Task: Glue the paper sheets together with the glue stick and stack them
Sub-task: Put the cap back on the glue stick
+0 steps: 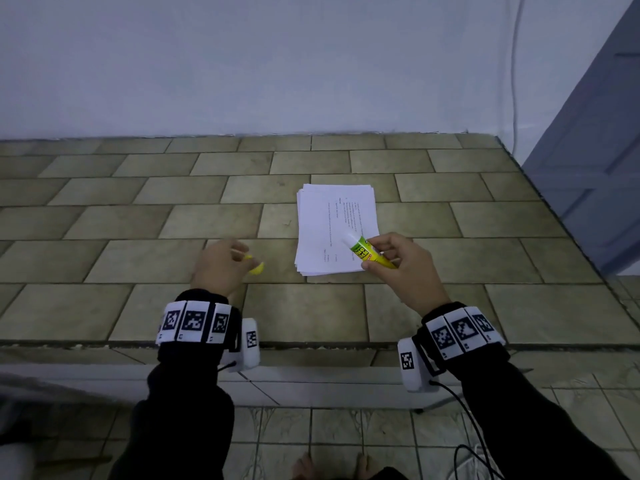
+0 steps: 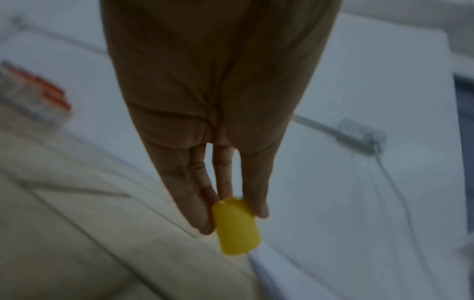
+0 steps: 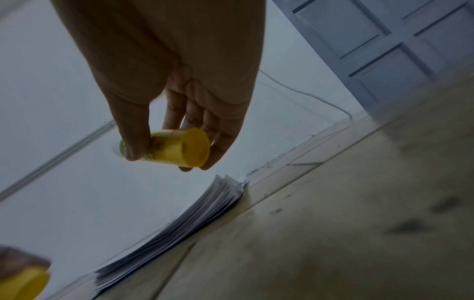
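Note:
A stack of white printed paper sheets (image 1: 336, 226) lies on the tiled ledge; its fanned edge (image 3: 195, 215) shows in the right wrist view. My right hand (image 1: 381, 252) grips an uncapped green-and-yellow glue stick (image 1: 369, 252) above the stack's near right corner, white tip pointing up-left. The stick's yellow base (image 3: 179, 147) faces the wrist camera. My left hand (image 1: 242, 261) pinches the yellow cap (image 1: 257, 268) between thumb and fingertips, left of the stack; the cap (image 2: 236, 225) is plain in the left wrist view.
The tiled ledge (image 1: 173, 216) ends at a white wall behind. A blue-grey door (image 1: 595, 168) stands at the right. The ledge's front edge (image 1: 311, 344) drops to a tiled floor, where cables (image 1: 474, 441) trail.

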### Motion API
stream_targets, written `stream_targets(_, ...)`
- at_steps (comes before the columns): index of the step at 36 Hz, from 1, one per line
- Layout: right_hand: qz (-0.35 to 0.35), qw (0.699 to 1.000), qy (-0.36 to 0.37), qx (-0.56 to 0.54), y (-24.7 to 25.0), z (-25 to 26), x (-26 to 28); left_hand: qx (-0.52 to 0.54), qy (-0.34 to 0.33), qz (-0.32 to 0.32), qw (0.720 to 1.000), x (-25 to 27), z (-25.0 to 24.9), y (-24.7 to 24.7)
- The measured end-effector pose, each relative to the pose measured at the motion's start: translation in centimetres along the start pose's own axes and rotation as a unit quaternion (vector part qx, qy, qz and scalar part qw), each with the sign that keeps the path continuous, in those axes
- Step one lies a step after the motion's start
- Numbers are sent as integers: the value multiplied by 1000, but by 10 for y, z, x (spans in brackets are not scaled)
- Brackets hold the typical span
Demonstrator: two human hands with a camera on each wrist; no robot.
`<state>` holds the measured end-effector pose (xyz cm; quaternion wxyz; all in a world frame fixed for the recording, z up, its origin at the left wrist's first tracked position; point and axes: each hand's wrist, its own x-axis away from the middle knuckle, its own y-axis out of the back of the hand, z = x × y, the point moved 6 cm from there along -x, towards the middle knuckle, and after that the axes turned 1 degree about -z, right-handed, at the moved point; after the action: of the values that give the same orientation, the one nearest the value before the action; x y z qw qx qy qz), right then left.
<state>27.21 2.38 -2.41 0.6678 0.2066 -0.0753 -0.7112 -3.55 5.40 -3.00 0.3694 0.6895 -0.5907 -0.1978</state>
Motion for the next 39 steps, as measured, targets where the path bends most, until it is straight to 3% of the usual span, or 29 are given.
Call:
stream_targets(3, -2, 1000, -4, -8, -1, 2, 1, 228, -23, 38, 973, 13, -29, -17)
stream_targets(6, 10, 1000, -8, -14, -6, 3, 4, 347, -26, 102, 932, 28, -53, -39)
stream_targets(13, 14, 999, -4, -38, -14, 5, 17, 412, -21, 155, 897, 48, -72, -77)
stream_targets(24, 9, 999, 8, -39, -11, 6, 26, 497, 12, 128, 858, 52, -67, -88)
stream_targets(33, 36, 998, 52, -8, -8, 8, 29, 395, -46, 107, 911, 47, -61, -80)
stream_targets(39, 66, 995, 69, 21, -13, 2, 30, 351, -92, 119, 924, 51, -58, -83)
